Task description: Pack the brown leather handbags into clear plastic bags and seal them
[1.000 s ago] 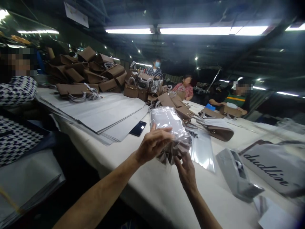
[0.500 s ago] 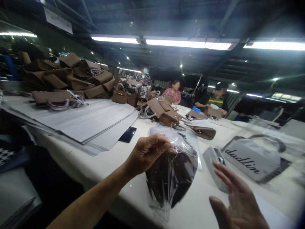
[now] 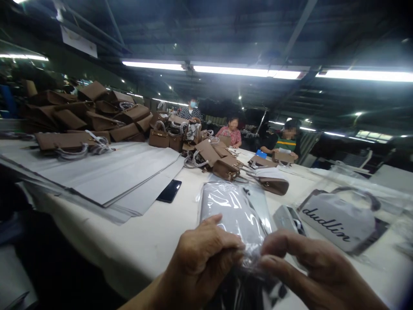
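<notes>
The clear plastic bag [image 3: 237, 211] is up off the table, right in front of me at the near edge, held between both hands. There's a pale grey flat item inside, filling the upper part; below my hands the bag goes dark and I can't make out what's down there.

My left hand [image 3: 201, 256] is pinched shut on the bag's film at its middle, thumb on top, fingers curled under. My right hand [image 3: 309, 267] is closed on the same bunched film just beside it, fingertips nearly touching the left's. So both grips are on a gathered neck of plastic, not on the item itself.

Handling, as I judge it: light, soft, floppy. The film is glossy and looks slippery, crinkles easily, and would slide under a flat grip. Best hold is where the film is bunched, or through the film onto the edges of the grey item, which looks stiffer than the bag. Not fragile, though thin film could tear if yanked.

Outward: a grey tape dispenser [image 3: 287, 219] sits on the white table [image 3: 142, 241] just right of the bag. Further right, a bagged piece printed "dudlin" [image 3: 332, 224]. Left, a black phone [image 3: 169, 191] beside stacked grey sheets [image 3: 109, 172]. Brown handbags [image 3: 97, 116] are piled at the far left, more [image 3: 229, 168] mid-table. Other people [image 3: 285, 137] sit at the far end.
</notes>
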`<state>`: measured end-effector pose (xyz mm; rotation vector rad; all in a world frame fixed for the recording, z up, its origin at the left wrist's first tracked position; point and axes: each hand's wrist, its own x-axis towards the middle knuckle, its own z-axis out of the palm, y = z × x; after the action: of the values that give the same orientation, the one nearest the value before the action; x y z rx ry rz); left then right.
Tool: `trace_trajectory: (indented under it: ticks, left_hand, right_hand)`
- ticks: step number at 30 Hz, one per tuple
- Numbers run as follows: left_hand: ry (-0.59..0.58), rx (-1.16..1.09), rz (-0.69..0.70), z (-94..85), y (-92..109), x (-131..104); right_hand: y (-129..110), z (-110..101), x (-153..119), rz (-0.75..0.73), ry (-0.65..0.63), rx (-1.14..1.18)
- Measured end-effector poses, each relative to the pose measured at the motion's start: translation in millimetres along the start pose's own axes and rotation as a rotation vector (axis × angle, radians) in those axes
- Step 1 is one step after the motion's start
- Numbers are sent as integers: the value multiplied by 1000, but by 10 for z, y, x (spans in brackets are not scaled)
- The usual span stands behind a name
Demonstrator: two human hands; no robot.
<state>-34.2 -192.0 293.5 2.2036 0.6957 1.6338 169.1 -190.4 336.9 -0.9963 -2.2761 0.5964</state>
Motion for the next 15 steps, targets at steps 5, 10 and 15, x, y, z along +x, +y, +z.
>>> trace_trajectory:
  ticks: [5, 10, 15]
  left_hand:
    - [23, -13, 18, 98, 93, -89]
    - [38, 5, 14, 156, 171, -125]
    - [115, 107, 79, 181, 118, -174]
  right_hand:
    - [-77, -62, -31, 79, -79, 31]
    - [-157, -72, 10, -68, -58, -66]
    - [-125, 24, 30, 139, -151, 82]
